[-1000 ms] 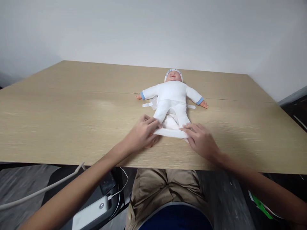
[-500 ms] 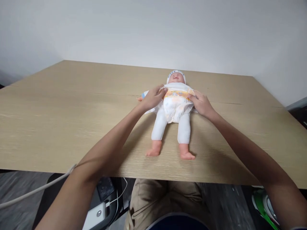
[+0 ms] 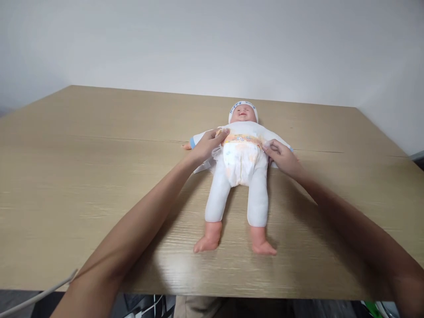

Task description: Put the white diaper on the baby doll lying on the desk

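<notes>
A baby doll point(image 3: 257, 207) in white clothes and a lettered cap lies on its back, its feet pointing toward me. Round its hips is a white diaper point(image 3: 241, 161) with an orange printed waistband. My left hand point(image 3: 211, 143) pinches the waistband's edge on the left side, thumb and fingers pressed together. On the other side, my right hand point(image 3: 281, 155) has its fingers closed on the diaper's edge by the doll's waist. Thin white material spreads out beneath the doll's hips on the left. Both fingertips partly hide what they grip.
The wooden table point(image 3: 99, 190) reaches back to a pale wall point(image 3: 212, 44). A white cable point(image 3: 43, 293) runs past the front left edge. Below the front edge are my trousers point(image 3: 198, 307), thin cords and a green object point(image 3: 371, 308).
The camera view has tilted up, so the doll appears lower and larger. My hands have spread slightly apart at the diaper's sides, and the doll's shirt front lies flatter above the waistband.
</notes>
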Tool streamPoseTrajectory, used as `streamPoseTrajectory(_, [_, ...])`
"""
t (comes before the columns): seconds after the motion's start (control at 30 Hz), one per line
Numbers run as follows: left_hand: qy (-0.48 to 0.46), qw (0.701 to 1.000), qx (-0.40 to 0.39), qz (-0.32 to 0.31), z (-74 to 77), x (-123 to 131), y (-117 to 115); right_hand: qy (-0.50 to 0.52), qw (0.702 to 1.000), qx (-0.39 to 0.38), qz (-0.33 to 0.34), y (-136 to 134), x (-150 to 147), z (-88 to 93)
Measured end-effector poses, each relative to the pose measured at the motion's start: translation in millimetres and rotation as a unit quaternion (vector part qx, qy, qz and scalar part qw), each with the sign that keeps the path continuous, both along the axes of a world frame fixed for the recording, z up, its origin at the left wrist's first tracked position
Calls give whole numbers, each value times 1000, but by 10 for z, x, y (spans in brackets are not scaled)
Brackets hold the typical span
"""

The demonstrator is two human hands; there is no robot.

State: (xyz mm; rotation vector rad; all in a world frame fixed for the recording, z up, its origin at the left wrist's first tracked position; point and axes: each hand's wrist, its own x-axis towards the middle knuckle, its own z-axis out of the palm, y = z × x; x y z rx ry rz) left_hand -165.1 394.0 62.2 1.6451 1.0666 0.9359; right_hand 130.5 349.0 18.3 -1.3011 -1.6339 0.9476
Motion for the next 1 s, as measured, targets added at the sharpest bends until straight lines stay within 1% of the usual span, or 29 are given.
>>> streamPoseTrajectory(0.07, [-1, 1000, -29, 9, 26, -9, -3, -60, 996, 63, -35, -168, 52, -76])
streamPoseTrajectory(0.1, [0, 999, -42, 13, 37, -15, -2, -106, 988, 105, -51, -253, 80, -108])
streamPoseTrajectory(0.17, [1, 998, -57, 16, 54, -28, 7, -193, 962, 175, -76, -401, 138, -151])
streamPoseTrajectory(0.2, [-1, 998, -62, 13, 58, -36, 14, -226, 951, 195, -83, -456, 166, -162])
streamPoseTrajectory(0.27, [-11, 997, -75, 5, 55, -47, 31, -266, 938, 203, -93, -522, 211, -167])
streamPoseTrajectory(0.33, [-24, 995, -100, 3, 35, -53, 46, -280, 937, 184, -99, -539, 237, -157])
streamPoseTrajectory(0.4, [-24, 992, -122, 9, 6, -55, 59, -270, 945, 144, -110, -532, 247, -134])
streamPoseTrajectory(0.47, [-3, 993, -117, 28, -12, -56, 69, -248, 957, 86, -125, -522, 253, -95])
streamPoseTrajectory(0.5, [14, 994, -100, 51, -8, -55, 70, -239, 961, 53, -130, -520, 256, -70])
streamPoseTrajectory(0.57, [58, 992, -29, 110, 46, -41, 52, -234, 962, -8, -140, -519, 260, -11])
streamPoseTrajectory(0.63, [107, 979, 80, 155, 162, 8, -7, -246, 957, -54, -144, -517, 257, 45])
streamPoseTrajectory(0.67, [130, 968, 141, 160, 236, 51, -52, -252, 954, -70, -144, -514, 252, 66])
streamPoseTrajectory(0.7, [149, 957, 200, 150, 313, 108, -102, -255, 953, -82, -143, -508, 246, 80])
streamPoseTrajectory(0.73, [164, 945, 253, 125, 386, 178, -154, -255, 953, -88, -140, -501, 240, 86])
streamPoseTrajectory(0.8, [190, 924, 328, 40, 490, 343, -243, -246, 957, -83, -128, -479, 234, 77])
streamPoseTrajectory(0.83, [208, 915, 347, -10, 512, 428, -273, -237, 961, -75, -120, -465, 237, 67])
streamPoseTrajectory(0.87, [232, 904, 354, -56, 511, 508, -290, -224, 966, -67, -111, -451, 245, 58])
streamPoseTrajectory(0.9, [262, 894, 352, -88, 491, 578, -297, -203, 972, -62, -100, -437, 259, 54])
streamPoseTrajectory(0.93, [291, 887, 343, -104, 456, 634, -296, -174, 979, -65, -85, -424, 277, 56])
streamPoseTrajectory(1.0, [337, 879, 323, -102, 365, 701, -280, -101, 989, -94, -45, -401, 316, 89])
